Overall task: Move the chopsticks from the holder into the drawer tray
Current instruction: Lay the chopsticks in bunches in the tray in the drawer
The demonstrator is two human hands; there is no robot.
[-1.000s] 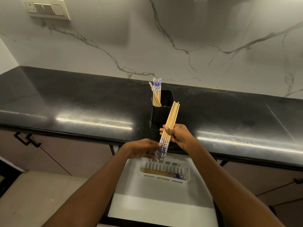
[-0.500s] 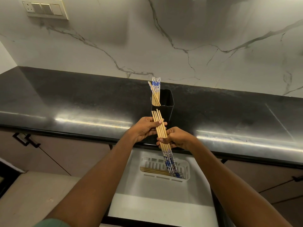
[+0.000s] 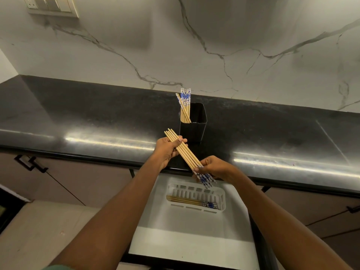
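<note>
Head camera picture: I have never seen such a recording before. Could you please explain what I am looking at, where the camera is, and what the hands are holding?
There is no machine here. A person works with two bare hands. The camera sits on the person's head and looks forward and down, so both arms enter from below. The left hand and the right hand together grip a bundle of chopsticks, slanted across the counter's front edge. On the black counter stands a black holder with upright chopsticks inside. Below it, an open drawer holds a white tray, where a few flat chopsticks already lie.
</note>
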